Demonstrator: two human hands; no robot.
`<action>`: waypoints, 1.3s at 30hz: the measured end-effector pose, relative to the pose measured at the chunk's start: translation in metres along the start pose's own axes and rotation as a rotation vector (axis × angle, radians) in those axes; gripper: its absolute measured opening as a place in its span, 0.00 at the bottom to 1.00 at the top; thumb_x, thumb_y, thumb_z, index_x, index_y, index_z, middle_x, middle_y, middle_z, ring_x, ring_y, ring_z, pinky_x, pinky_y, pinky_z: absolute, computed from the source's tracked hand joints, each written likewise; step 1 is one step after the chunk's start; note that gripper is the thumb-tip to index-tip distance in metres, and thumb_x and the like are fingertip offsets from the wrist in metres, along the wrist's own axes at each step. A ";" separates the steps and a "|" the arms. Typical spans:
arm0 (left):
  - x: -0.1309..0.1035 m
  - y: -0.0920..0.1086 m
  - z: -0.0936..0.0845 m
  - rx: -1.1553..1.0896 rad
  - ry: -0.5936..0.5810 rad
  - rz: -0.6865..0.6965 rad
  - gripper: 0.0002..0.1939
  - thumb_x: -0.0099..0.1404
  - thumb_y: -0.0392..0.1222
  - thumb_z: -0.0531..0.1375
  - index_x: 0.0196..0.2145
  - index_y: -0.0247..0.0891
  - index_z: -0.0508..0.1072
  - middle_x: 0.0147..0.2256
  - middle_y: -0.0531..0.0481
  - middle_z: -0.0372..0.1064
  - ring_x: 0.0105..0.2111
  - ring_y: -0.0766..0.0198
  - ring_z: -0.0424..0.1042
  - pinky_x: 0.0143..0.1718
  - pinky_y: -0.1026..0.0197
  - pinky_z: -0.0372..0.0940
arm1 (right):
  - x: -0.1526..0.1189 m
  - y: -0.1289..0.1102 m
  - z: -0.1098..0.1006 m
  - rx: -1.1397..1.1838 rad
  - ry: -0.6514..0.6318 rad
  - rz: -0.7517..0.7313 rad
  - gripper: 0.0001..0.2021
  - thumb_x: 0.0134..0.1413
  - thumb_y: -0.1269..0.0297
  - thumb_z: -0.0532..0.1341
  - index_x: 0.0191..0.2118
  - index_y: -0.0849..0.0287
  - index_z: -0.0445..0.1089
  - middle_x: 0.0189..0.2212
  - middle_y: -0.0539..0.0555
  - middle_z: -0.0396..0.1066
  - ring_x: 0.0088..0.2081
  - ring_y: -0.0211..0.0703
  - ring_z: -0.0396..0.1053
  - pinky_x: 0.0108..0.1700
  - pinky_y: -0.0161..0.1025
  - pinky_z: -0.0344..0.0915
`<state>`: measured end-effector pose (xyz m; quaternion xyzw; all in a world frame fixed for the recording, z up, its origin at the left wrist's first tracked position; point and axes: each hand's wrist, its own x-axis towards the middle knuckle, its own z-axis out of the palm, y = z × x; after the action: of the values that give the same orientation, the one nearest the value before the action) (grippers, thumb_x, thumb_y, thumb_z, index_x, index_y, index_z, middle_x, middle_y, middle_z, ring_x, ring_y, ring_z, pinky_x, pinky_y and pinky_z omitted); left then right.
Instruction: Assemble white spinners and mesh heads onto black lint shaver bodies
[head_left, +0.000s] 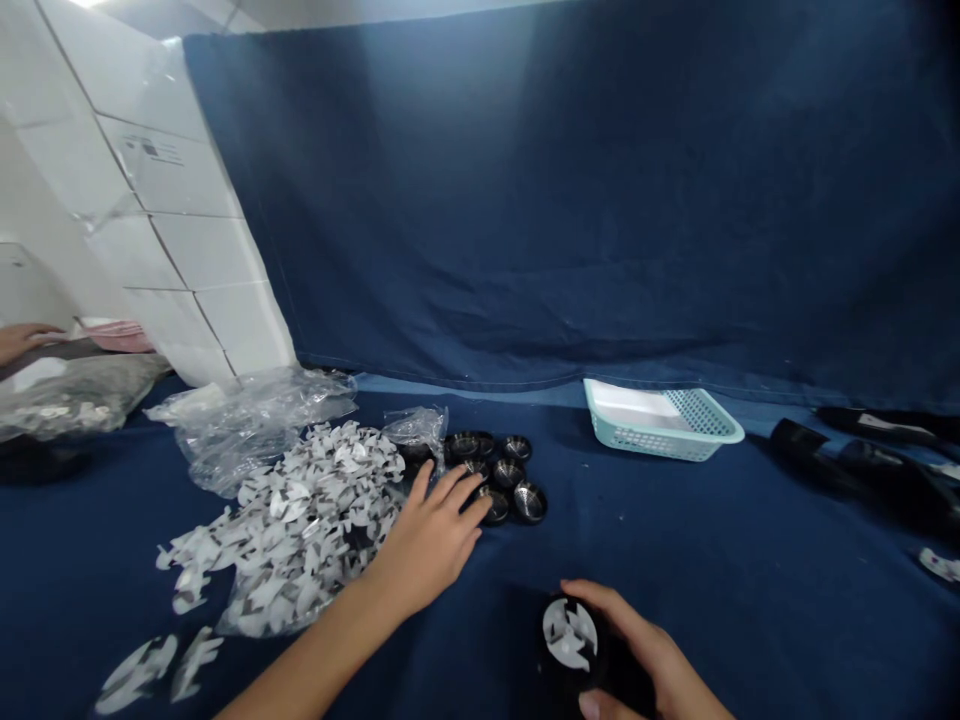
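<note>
My left hand (433,532) lies over the near left side of a cluster of shallow black round cups (509,473). Its fingers are stretched out and apart, the tips at the nearest cups; whether they touch is unclear. At the lower right, my right hand (637,650) grips a black round piece with thumb and fingers around its side. A pale grey bladed disc (570,632) sits in the top of that piece. Left of my left forearm is a large heap of similar pale grey bladed pieces (315,520), partly on clear plastic.
Crumpled clear plastic bags (247,420) lie behind the heap. A light teal basket (660,440) with white paper stands at the back. Black objects (870,470) lie at right. Another person's hand (26,340) is beside a filled bag (82,395) at far left.
</note>
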<state>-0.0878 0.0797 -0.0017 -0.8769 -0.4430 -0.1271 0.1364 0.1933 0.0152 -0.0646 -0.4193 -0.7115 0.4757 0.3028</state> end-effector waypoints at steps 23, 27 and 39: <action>-0.013 0.063 -0.030 -1.643 -0.023 -0.361 0.15 0.71 0.51 0.53 0.54 0.49 0.63 0.54 0.46 0.64 0.53 0.55 0.68 0.56 0.51 0.60 | -0.003 -0.037 -0.002 0.177 -0.041 -0.021 0.34 0.51 0.67 0.64 0.64 0.53 0.52 0.60 0.62 0.63 0.62 0.54 0.60 0.63 0.51 0.54; -0.016 0.070 -0.028 -1.643 0.058 -0.315 0.07 0.66 0.46 0.61 0.40 0.43 0.70 0.53 0.47 0.59 0.56 0.54 0.64 0.57 0.53 0.59 | -0.002 -0.040 -0.001 0.234 -0.068 -0.046 0.34 0.53 0.67 0.63 0.64 0.54 0.52 0.61 0.62 0.62 0.64 0.54 0.56 0.64 0.51 0.53; -0.018 0.072 -0.013 -1.531 0.203 -0.557 0.10 0.67 0.50 0.59 0.37 0.42 0.64 0.52 0.46 0.66 0.52 0.55 0.67 0.53 0.54 0.62 | 0.001 -0.029 -0.015 1.012 0.049 0.166 0.39 0.49 0.64 0.68 0.66 0.49 0.52 0.56 0.58 0.69 0.58 0.53 0.66 0.64 0.50 0.51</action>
<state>-0.0412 0.0206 -0.0044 -0.5694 -0.4205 -0.5022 -0.4968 0.1963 0.0171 -0.0316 -0.2863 -0.3492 0.7731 0.4455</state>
